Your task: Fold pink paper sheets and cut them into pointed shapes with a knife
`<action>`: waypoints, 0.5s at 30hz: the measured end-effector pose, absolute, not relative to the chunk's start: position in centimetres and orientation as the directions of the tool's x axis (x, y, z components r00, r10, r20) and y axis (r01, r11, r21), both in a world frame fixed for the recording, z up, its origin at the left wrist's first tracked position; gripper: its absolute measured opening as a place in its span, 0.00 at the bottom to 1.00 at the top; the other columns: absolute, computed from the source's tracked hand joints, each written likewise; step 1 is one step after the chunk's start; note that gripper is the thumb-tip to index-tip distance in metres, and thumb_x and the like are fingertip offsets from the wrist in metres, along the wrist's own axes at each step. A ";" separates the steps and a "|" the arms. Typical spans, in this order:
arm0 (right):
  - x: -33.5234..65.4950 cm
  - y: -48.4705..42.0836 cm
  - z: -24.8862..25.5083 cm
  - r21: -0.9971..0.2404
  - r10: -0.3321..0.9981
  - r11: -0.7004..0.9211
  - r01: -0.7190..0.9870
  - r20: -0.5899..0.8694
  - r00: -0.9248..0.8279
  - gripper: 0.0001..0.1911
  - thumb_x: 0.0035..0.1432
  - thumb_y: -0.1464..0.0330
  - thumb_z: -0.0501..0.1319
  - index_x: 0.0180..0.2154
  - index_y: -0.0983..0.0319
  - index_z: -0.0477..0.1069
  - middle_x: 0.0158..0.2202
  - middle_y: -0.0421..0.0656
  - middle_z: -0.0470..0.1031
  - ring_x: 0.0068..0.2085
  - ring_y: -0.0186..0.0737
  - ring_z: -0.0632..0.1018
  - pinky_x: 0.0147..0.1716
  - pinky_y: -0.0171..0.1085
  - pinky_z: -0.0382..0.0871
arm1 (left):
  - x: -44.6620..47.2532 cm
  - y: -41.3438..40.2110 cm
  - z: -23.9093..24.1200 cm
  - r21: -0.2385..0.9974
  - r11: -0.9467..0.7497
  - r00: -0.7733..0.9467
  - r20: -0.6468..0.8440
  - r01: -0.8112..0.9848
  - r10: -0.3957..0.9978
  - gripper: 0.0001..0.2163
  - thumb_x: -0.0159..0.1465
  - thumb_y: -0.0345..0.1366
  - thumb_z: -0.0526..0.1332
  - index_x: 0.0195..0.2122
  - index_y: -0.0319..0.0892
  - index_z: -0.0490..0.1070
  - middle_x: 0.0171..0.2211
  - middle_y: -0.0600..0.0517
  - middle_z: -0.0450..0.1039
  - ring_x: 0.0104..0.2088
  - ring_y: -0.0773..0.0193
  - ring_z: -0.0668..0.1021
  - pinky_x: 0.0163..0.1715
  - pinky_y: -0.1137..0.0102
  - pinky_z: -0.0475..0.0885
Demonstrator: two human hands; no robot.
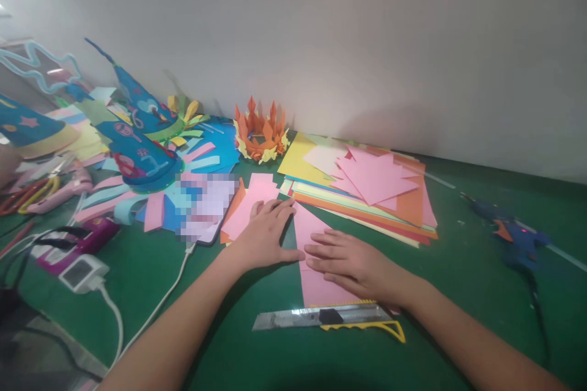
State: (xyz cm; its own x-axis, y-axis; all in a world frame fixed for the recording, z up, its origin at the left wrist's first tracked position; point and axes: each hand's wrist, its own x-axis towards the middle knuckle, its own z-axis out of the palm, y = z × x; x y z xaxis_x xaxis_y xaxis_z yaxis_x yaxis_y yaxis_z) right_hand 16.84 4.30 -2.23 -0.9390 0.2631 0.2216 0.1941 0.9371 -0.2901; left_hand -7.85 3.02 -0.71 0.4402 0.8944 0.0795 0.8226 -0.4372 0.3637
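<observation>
A pink paper piece with a slanted upper edge lies on the green table. My right hand rests flat across it, fingers stretched out to the left. Beside its left edge is my left hand, fingers spread, the fingertips near the paper's upper corner and the thumb at its side. Other pink and orange paper pieces lie just behind my left hand. In front of my right hand a yellow-handled utility knife lies with its blade out, pointing left.
Behind my hands sits a stack of coloured paper with pink cut pieces on top. An orange paper crown stands near the wall. Blue cone hats, a phone, a power strip and cables are left; a glue gun lies right.
</observation>
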 end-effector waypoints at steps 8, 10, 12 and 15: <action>16.7 4.3 -2.0 -0.290 0.266 0.937 0.197 0.223 -0.938 0.19 0.67 0.68 0.52 0.57 0.60 0.66 0.58 0.45 0.69 0.62 0.45 0.64 0.62 0.51 0.55 | -7.7 3.0 -0.9 0.272 -0.476 0.469 0.097 0.836 0.878 0.38 0.52 0.61 0.61 0.59 0.45 0.60 0.62 0.44 0.59 0.58 0.43 0.62 0.58 0.42 0.46; 16.6 4.1 -1.6 -0.316 0.281 0.926 0.207 0.210 -0.936 0.19 0.66 0.68 0.52 0.57 0.61 0.67 0.57 0.45 0.69 0.62 0.46 0.64 0.61 0.51 0.56 | -7.6 3.0 -0.9 0.248 -0.476 0.464 0.109 0.844 0.879 0.40 0.51 0.63 0.60 0.59 0.46 0.60 0.62 0.44 0.59 0.57 0.43 0.63 0.59 0.41 0.44; 16.7 4.1 -1.0 -0.370 0.322 0.897 0.241 0.174 -0.931 0.18 0.66 0.67 0.53 0.54 0.60 0.69 0.57 0.45 0.69 0.61 0.47 0.65 0.61 0.50 0.58 | -7.4 3.0 -1.0 0.232 -0.469 0.455 0.113 0.852 0.883 0.41 0.50 0.65 0.60 0.59 0.46 0.60 0.62 0.45 0.59 0.57 0.43 0.64 0.59 0.41 0.42; 16.6 4.6 -0.2 -0.457 0.432 0.823 0.337 0.119 -0.894 0.15 0.66 0.65 0.52 0.47 0.59 0.75 0.56 0.45 0.71 0.57 0.45 0.70 0.56 0.45 0.65 | -7.3 3.0 -1.0 0.217 -0.461 0.449 0.105 0.860 0.887 0.43 0.46 0.66 0.61 0.59 0.46 0.60 0.62 0.45 0.60 0.56 0.42 0.64 0.59 0.41 0.41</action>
State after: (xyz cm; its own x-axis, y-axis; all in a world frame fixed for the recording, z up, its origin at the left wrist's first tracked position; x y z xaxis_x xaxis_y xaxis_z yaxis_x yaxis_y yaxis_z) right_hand 16.57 4.60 -0.19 -0.8939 0.4323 0.1189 0.3372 0.8231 -0.4570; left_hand -7.35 2.97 -1.01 0.4489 0.8875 0.1045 0.8604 -0.4608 0.2175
